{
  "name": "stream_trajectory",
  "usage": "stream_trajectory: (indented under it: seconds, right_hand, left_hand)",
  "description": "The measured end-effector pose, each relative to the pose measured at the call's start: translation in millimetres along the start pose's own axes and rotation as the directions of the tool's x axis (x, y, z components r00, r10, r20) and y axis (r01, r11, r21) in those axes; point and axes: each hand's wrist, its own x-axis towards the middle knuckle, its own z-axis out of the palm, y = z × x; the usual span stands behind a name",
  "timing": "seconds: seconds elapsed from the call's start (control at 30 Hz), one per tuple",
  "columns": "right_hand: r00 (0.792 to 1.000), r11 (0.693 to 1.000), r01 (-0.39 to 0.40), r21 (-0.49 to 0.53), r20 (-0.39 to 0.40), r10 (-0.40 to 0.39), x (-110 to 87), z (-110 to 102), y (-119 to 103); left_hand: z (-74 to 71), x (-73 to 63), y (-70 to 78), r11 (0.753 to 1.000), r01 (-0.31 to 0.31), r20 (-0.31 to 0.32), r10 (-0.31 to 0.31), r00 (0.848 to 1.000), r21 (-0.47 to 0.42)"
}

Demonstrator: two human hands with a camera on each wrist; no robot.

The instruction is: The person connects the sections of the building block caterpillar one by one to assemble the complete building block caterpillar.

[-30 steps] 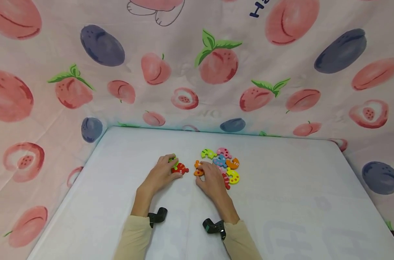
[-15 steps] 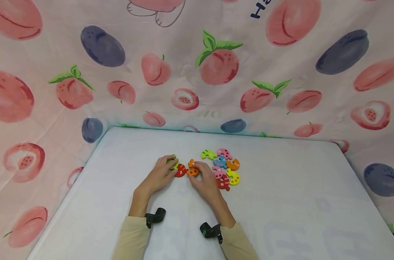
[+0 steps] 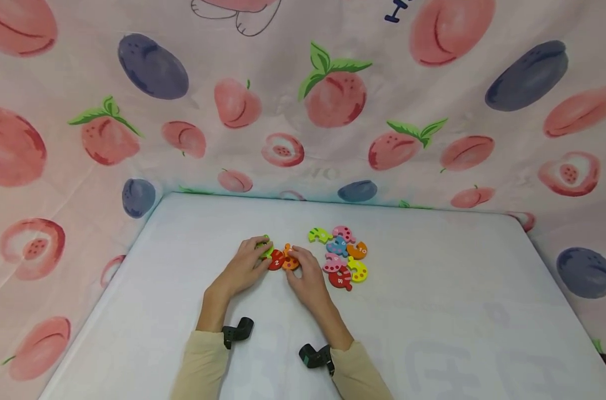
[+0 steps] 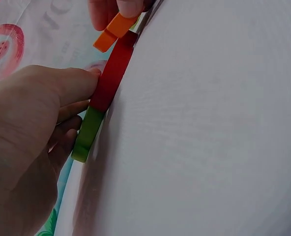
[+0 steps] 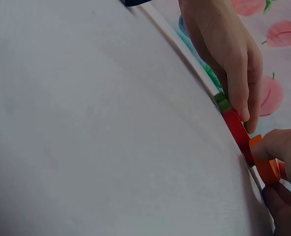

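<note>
My left hand (image 3: 241, 268) holds a green puzzle piece (image 3: 266, 248) and a red puzzle piece (image 3: 276, 260), marked 2, between its thumb and fingers. These two flat animal-shaped pieces touch each other on the table; fingers partly cover the green one. In the left wrist view my left thumb presses the edge of the red piece (image 4: 114, 73). Just right of it, my right hand (image 3: 309, 280) pinches an orange spotted puzzle piece (image 3: 289, 262). The right wrist view shows this orange piece (image 5: 264, 162) tilted, against the end of the red one.
To the right of my right hand lies a cluster of several pieces: light green (image 3: 319, 235), pink (image 3: 342, 233), blue (image 3: 337, 245), orange (image 3: 357, 251), yellow (image 3: 358, 270) and red (image 3: 340, 279). They lie on a white tabletop (image 3: 432, 311) before a fruit-print cloth (image 3: 283, 72).
My right hand has carried the orange piece leftward from beside the cluster to the red piece. The red piece has turned a little beside my left hand, which stays nearly in place.
</note>
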Motion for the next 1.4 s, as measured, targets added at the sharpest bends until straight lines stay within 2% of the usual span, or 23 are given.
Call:
stream_trajectory:
  seconds: [0.3, 0.83, 1.1, 1.4]
  right_hand:
    - [1.000, 1.000, -0.023, -0.022, 0.004, 0.023, 1.7, -1.3, -5.5]
    - [1.000, 0.998, -0.014, -0.065, 0.015, 0.015, 3.1, 1.0, -3.1]
    - [0.998, 0.989, -0.028, -0.147, 0.047, 0.036, 2.1, 1.2, -2.3]
    - [0.999, 0.986, -0.014, -0.163, 0.042, 0.021, 1.0, -0.2, -2.0]
  left_hand:
    - [-2.4, 2.4, 1.8, 1.000, -0.008, 0.004, 0.008, 1.000, 0.006]
    - [-3.7, 1.3, -0.3, 0.999, -0.035, -0.004, 0.035, 0.999, 0.014]
    - [-3.2, -0.5, 0.9, 1.000, -0.027, -0.007, 0.028, 1.000, 0.008]
    - [-2.2, -0.6, 2.0, 1.000, -0.015, 0.009, 0.014, 1.000, 0.024]
